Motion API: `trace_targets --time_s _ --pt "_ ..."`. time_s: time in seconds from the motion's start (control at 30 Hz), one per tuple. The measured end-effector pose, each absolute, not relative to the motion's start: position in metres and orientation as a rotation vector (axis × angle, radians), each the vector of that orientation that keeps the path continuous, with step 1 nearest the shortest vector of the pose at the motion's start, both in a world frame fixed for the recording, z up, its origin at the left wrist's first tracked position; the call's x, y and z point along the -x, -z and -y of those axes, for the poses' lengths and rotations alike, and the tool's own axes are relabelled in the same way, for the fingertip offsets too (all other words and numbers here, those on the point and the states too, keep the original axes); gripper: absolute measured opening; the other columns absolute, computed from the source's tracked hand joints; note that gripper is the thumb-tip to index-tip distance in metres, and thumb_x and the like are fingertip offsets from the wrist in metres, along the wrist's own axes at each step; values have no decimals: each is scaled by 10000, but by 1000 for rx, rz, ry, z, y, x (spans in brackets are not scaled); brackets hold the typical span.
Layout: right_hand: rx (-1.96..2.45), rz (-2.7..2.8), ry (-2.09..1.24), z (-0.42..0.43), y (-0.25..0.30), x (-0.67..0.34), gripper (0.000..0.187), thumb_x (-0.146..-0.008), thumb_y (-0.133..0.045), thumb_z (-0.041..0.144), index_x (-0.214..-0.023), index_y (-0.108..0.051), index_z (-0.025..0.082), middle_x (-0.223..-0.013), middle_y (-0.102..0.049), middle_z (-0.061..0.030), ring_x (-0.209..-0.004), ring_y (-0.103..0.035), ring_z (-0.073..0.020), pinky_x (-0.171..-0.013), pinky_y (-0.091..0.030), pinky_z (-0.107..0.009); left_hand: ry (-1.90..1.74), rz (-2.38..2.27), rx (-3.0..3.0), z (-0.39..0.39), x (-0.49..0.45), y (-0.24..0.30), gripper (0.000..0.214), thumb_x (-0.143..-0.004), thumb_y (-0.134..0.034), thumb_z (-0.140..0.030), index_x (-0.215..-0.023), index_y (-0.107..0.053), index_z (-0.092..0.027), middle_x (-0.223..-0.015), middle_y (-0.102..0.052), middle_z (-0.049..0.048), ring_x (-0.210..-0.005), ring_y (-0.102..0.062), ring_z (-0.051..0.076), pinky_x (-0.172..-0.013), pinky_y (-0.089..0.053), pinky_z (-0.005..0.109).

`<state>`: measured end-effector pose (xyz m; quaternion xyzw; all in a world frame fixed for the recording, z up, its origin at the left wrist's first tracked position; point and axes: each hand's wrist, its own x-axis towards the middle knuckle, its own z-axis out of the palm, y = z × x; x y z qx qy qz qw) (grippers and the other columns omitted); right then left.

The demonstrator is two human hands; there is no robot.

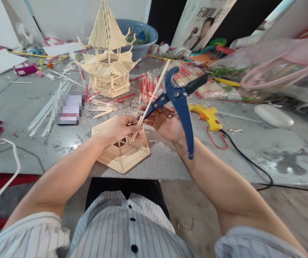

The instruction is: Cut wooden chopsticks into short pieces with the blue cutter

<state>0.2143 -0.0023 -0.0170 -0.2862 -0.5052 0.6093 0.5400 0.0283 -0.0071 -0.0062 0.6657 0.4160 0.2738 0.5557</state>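
Note:
My left hand [124, 127] pinches a long, thin wooden stick [156, 86], with what looks like a shorter piece beside it. The stick slants up to the right, passing the jaws of a blue hand cutter [177, 95]. My right hand [166, 123] is palm up and holds that cutter, its handles spread and its jaws pointing toward my left hand. The jaw tips are partly hidden by my fingers. Beneath my left hand lies a flat hexagonal panel of wooden sticks [121, 157], with a small opening at its centre.
A pagoda model of wooden sticks [109, 68] stands behind the loose sticks [101, 108]. A phone [70, 108] and clear glue sticks [48, 107] lie left. To the right are a yellow glue gun [209, 116] with a black cord and a white mouse [274, 115]. A blue basin [145, 46] stands behind.

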Motion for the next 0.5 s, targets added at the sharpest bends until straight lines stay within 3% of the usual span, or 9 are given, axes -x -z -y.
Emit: trace_targets --time_s 0.1,0.33,0.5 --pt "563 1143 -1594 2 18 -216 290 -730 -603 566 -797 -660 290 -834 -753 22 -848 -715 -236 -866 -500 -413 -613 -923 -1443 10 -30 4 146 -823 -656 -263 -729 -624 -156 -629 -673 -5 -555 -600 74 -555 -421 194" --pt "658 1154 -1589 7 10 -216 324 -647 -593 526 -855 -650 285 -876 -758 -30 -976 -692 -297 -846 -523 -466 -569 -771 -1226 15 -31 -5 151 -813 -690 -224 -731 -618 -120 -629 -688 14 -521 -607 65 -525 -441 176" --pt "641 1253 -1538 8 14 -214 325 -619 -691 468 -872 -629 274 -836 -745 -23 -946 -701 -275 -820 -552 -460 -599 -739 -1108 13 -30 -2 159 -768 -743 -220 -766 -631 -108 -654 -691 34 -550 -645 97 -536 -487 194"
